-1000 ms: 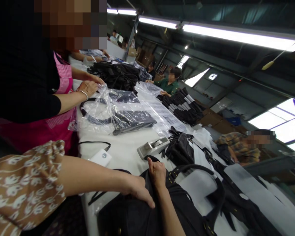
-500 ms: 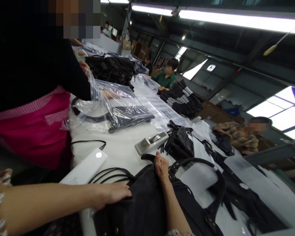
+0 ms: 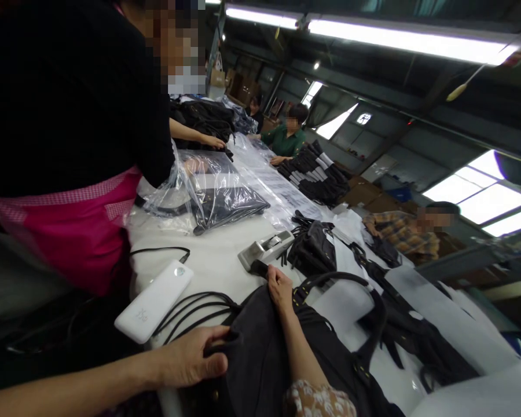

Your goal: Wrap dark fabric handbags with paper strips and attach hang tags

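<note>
A black handbag (image 3: 254,347) lies in front of me on the white table. My left hand (image 3: 195,354) is closed on the bag's near left edge, its thumb and fingers on either side of the fabric. My right hand (image 3: 280,288) pinches the bag's far corner, where a short black strap end (image 3: 259,267) sticks out past the fingers. To the right of that hand arches the bag's handle (image 3: 375,301). Thin black cords (image 3: 200,304) trail leftward from the bag. A grey tape dispenser (image 3: 264,250) stands just beyond my right hand.
A white power bank (image 3: 155,302) with a cable lies on the left. Beyond it is a bag in clear plastic (image 3: 228,202), beside a co-worker in a pink apron (image 3: 78,226). Black bags and white sheets (image 3: 434,313) cover the right side. Other people work farther back.
My left hand has shifted down and left, and its thumb now shows on the bag edge. The right hand keeps its hold. The co-worker on the left has leaned farther over the table, reaching out.
</note>
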Demonstrator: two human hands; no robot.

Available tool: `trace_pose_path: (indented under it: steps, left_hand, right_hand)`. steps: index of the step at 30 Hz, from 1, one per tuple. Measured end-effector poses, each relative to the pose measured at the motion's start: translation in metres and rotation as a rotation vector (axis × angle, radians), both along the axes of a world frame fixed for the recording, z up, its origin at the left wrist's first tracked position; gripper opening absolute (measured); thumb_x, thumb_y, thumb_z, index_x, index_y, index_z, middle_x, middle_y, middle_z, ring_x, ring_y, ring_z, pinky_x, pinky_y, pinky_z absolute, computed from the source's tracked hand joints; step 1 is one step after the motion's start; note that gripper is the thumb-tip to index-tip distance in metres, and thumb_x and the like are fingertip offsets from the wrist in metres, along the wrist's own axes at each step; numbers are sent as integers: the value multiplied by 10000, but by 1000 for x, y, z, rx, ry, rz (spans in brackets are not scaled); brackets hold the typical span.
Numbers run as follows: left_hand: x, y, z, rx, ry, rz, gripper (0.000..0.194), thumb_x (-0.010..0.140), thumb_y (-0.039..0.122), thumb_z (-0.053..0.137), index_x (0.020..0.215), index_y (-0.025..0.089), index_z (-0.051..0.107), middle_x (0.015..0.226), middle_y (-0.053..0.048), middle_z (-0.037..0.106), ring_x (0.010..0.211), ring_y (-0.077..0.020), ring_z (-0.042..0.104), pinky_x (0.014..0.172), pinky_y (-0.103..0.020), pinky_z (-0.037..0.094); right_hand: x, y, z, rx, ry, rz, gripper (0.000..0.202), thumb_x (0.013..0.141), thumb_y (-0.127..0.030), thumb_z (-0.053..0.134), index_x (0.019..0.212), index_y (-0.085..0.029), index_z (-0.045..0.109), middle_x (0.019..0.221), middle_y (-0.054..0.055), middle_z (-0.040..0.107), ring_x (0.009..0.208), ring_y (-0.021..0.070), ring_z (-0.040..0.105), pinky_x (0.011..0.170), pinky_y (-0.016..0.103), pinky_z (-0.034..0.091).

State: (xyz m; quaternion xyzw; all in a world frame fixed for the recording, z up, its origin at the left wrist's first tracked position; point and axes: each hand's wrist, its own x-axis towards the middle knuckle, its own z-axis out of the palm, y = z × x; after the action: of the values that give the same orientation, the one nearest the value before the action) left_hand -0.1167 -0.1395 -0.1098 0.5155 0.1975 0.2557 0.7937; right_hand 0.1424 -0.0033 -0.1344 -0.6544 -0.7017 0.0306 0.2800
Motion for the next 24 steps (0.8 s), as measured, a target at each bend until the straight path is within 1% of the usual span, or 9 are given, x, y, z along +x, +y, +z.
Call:
trace_pose_path:
  steps: [2,4,7,9,11,13,16,21,24]
  left_hand:
    - [-6,-1,0,-42,7,-2,838,629,615,732,1310,196,481,1171,-81,644,1107,-274,572,924,-343,461]
    - [-11,-1,3,-55,90,-24,768,630,489,788,1284,210,498,1148,-58,655,1092,-259,581,889,-318,477]
    - [-17,-2,11,33,202,-135,625,583,326,823,1154,214,594,1031,-12,686,948,-218,625,774,-256,496]
    - [-19,-4,14,100,233,-163,502,566,260,807,1036,199,643,895,20,689,794,-178,627,658,-214,482]
    - [-19,-6,11,171,230,-135,337,600,241,759,918,182,667,784,42,665,704,-146,599,603,-191,456]
    - [-18,-7,5,267,227,-98,176,656,253,696,811,171,678,734,45,649,694,-140,583,626,-191,454]
    - [-17,-6,-5,420,267,-46,129,722,272,603,726,169,680,719,33,648,727,-152,583,699,-208,463]
    - [-12,-4,-11,530,261,-37,180,749,210,495,697,177,664,739,16,651,723,-151,584,713,-218,461]
    - [-13,1,-10,434,246,-65,150,702,182,507,696,173,657,752,8,659,742,-159,589,735,-236,463]
  right_hand:
    - [-3,-20,25,11,55,3,574,926,-547,246,918,-165,674,936,98,709,897,199,636,832,309,467]
    - [-8,-54,54,-25,162,23,589,921,-558,265,1139,-144,623,1190,123,641,1131,219,569,987,351,418]
    - [-20,-125,94,-251,315,141,596,915,-552,318,1329,-164,500,1383,105,504,1311,227,421,1109,403,304]
    - [-33,-171,109,-421,308,259,634,885,-542,421,1412,-191,393,1462,91,404,1357,241,352,1129,436,265]
    - [-48,-205,113,-573,228,331,794,806,-528,566,1464,-186,282,1507,110,314,1387,279,286,1133,487,234]
    - [-64,-223,106,-685,97,354,967,709,-476,682,1482,-147,204,1523,144,252,1405,321,218,1136,540,176]
    - [-82,-230,82,-701,-64,319,907,734,-343,629,1483,-112,173,1519,151,246,1408,313,213,1134,567,144]
    - [-88,-241,23,-396,-255,232,781,785,-191,472,1491,-222,139,1488,83,334,1357,281,347,1079,521,328]
    - [-83,-251,-5,-247,-380,215,827,779,-183,483,1491,-231,65,1468,80,370,1341,290,372,1058,512,363]
